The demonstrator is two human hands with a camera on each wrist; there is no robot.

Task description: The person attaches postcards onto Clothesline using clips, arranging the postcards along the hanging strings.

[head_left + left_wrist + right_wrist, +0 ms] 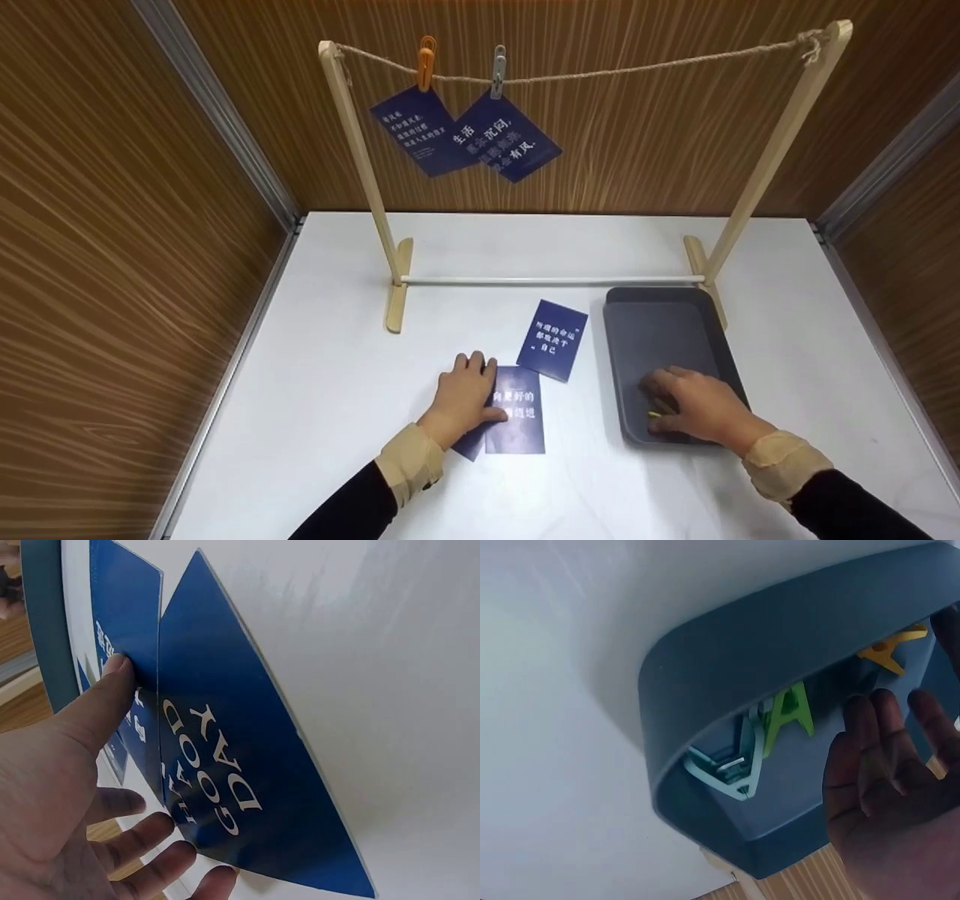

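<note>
My left hand [466,391] lies flat on two overlapping blue cards [517,424] near the table's front. In the left wrist view the thumb [112,679] presses one card [127,622], the fingers are spread, and a blue card [247,765] printed "GOOD DAY" lies beside it. A third blue card [553,340] lies just beyond. My right hand [686,405] reaches into the grey tray [660,300]. The right wrist view shows its fingers [885,757] relaxed over a green clothespin [791,711], a yellow one [892,649] and a pale teal one [731,765], gripping none.
A wooden rack [360,157] with a string [637,69] stands at the back of the white table [315,375]. Two blue cards [465,135] hang from it by an orange clip [427,62] and a grey clip [499,69]. Wood-panelled walls close in on three sides.
</note>
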